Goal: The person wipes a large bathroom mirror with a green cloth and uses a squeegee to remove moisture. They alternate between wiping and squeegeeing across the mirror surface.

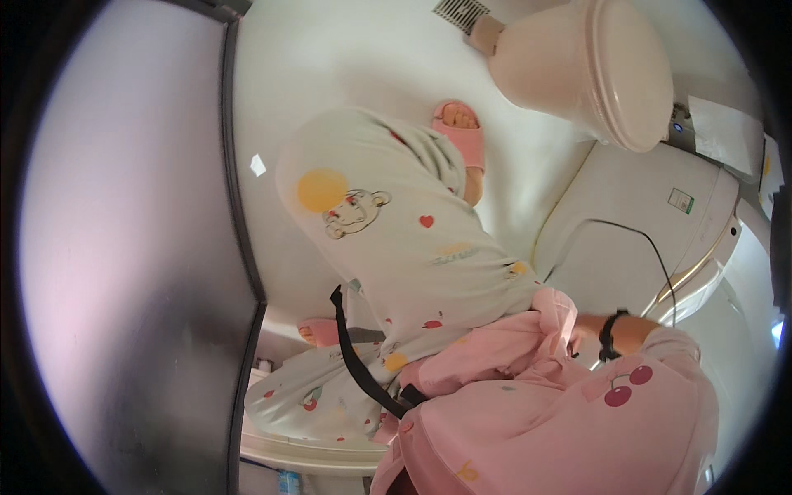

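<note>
My right hand (579,337) is at the bunched hem of the pink top (557,421). Folds of cloth cover most of its fingers, so its grip cannot be made out. A dark band (611,335) circles that wrist. The hem lies over the light pajama trousers (396,247), printed with a bear, hearts and fruit. From the front of the top, a black strap (359,365) hangs across the legs. My left hand is out of view. Both knees are bent, and pink slippers (465,145) are on the feet.
A pinkish lidded pedal bin (544,62) stands beside a floor drain (463,13). At right is a white fixture with gold trim (625,204), apparently a toilet, with a thin dark cord (649,241) before it. A dark-framed panel (136,216) fills the left side.
</note>
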Available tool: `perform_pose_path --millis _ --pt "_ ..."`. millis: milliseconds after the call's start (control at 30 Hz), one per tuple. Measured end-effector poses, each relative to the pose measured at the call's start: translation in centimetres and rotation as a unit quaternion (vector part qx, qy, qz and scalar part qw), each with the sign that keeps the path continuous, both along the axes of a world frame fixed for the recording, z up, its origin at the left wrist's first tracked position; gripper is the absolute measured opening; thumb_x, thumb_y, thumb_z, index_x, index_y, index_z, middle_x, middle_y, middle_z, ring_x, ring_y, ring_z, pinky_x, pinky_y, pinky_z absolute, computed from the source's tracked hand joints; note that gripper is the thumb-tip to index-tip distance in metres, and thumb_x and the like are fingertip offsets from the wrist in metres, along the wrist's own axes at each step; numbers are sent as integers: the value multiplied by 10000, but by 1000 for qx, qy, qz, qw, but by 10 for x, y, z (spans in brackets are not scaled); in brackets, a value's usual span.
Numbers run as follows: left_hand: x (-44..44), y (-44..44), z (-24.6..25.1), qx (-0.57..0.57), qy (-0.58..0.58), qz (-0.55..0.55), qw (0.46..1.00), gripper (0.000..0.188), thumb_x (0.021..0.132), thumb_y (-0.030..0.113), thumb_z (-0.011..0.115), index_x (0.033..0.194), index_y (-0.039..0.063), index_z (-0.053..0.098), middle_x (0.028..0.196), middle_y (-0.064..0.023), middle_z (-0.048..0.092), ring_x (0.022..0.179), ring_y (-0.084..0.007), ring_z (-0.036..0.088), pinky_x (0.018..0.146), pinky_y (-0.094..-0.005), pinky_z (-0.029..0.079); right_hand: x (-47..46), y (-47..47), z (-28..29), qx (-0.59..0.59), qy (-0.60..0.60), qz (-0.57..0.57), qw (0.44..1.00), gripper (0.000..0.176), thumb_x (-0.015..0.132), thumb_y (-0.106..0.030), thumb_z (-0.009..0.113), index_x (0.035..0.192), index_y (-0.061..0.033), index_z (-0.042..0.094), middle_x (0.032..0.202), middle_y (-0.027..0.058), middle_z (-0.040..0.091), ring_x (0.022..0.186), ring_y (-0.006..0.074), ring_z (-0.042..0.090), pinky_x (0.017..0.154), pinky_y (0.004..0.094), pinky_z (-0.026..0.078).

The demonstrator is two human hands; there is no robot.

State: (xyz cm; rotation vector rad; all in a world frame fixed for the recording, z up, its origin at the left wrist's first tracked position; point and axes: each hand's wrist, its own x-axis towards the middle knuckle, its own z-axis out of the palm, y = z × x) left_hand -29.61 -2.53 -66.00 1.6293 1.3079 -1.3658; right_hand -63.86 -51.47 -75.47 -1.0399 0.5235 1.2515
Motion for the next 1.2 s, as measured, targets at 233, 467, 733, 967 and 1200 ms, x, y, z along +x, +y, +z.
perform_pose_path --millis 233,467,733,967,1200 --pt "-96 51 63 102 -30 76 991 310 870 145 609 1146 94 478 981 -2 508 865 -138 503 750 -321 450 -26 4 57 33 195 6 980 201 789 -189 658 799 4 604 733 132 623 661 244 627 616 356 491" --pt "-128 71 50 15 -248 112 962 306 868 105 616 1145 52 497 954 -1 523 838 -117 510 756 -280 441 -11 -36 1 -47 211 15 976 213 794 -178 654 861 16 599 769 143 635 693 253 640 626 353 508" --pt "-117 71 69 -22 -354 -30 935 383 850 136 666 1190 54 511 1053 -12 580 1013 -134 534 911 -329 436 74 -86 -52 -137 164 93 972 243 800 -165 650 933 31 593 810 155 648 730 264 654 638 349 526" --pt "-105 73 134 -18 -472 -66 879 396 828 161 692 1166 26 535 1041 -25 608 990 -132 548 913 -309 429 191 -106 -39 -196 97 209 953 280 806 -153 647 996 44 588 846 166 660 763 273 667 649 346 543" --pt "-120 105 186 -33 -534 -267 802 310 847 90 649 1127 28 533 1024 -61 599 993 -162 553 917 -319 423 300 -98 23 -244 30 294 924 322 811 -141 643 1059 56 582 882 178 672 796 283 680 659 342 559"
